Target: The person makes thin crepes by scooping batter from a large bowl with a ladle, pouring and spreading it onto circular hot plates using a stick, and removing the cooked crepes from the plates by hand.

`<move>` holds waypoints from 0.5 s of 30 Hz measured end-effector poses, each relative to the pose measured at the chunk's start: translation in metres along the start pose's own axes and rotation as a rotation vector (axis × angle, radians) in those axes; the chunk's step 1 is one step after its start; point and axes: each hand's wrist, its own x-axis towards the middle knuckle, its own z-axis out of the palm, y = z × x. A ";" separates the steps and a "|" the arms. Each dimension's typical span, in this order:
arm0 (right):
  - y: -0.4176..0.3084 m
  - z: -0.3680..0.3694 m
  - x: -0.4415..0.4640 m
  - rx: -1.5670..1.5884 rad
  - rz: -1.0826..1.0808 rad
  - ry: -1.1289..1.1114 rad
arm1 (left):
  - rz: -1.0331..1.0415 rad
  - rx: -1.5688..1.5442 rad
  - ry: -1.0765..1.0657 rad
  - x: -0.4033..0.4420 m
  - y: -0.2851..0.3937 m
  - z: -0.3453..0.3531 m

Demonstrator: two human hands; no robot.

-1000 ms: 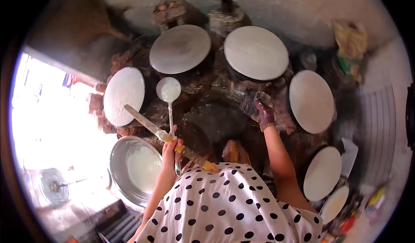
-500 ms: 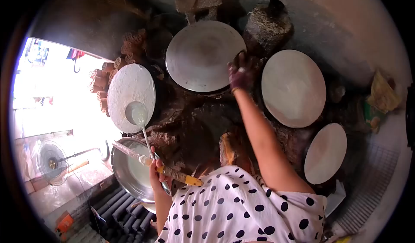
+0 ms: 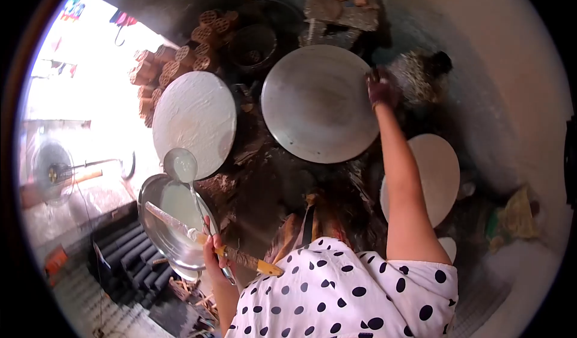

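My left hand (image 3: 214, 252) is closed around the handle of a ladle (image 3: 181, 164) and a long flat stick (image 3: 243, 257), held together. The ladle's bowl, wet with whitish liquid, hangs over the rim of a metal basin (image 3: 148, 230) with the same liquid in it. Above that lies a round griddle (image 3: 195, 121) coated with white batter. My right hand (image 3: 383, 90), in a dark glove, reaches to the right rim of the bare grey round griddle (image 3: 318, 103). Its fingers are curled at the rim; whether something small is in them is hidden.
White round surfaces (image 3: 436, 176) stand at the right, partly behind my right arm. Perforated clay-coloured cylinders (image 3: 171, 70) are piled behind the coated griddle. A ragged sack-like bundle (image 3: 418, 76) stands beside my right hand. Dark cylinders (image 3: 129, 260) lie at lower left, below a fan (image 3: 53, 173).
My right hand has moved along the grey griddle's rim, farther away from me. The ladle has moved from over the coated griddle to the basin's edge. The view has shifted and turned.
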 end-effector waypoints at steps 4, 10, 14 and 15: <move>-0.105 0.048 0.073 -0.485 -0.233 -0.224 | 0.039 -0.043 0.066 -0.003 0.002 -0.001; -0.302 0.081 -0.041 -0.648 -0.889 -0.506 | 0.077 -0.096 0.014 0.009 0.007 -0.003; -0.229 0.001 -0.165 -0.473 -1.483 -0.700 | 0.058 -0.201 -0.047 0.017 0.017 0.008; -0.191 -0.024 -0.174 -0.399 -1.578 -0.819 | 0.046 -0.219 -0.049 0.020 0.020 0.009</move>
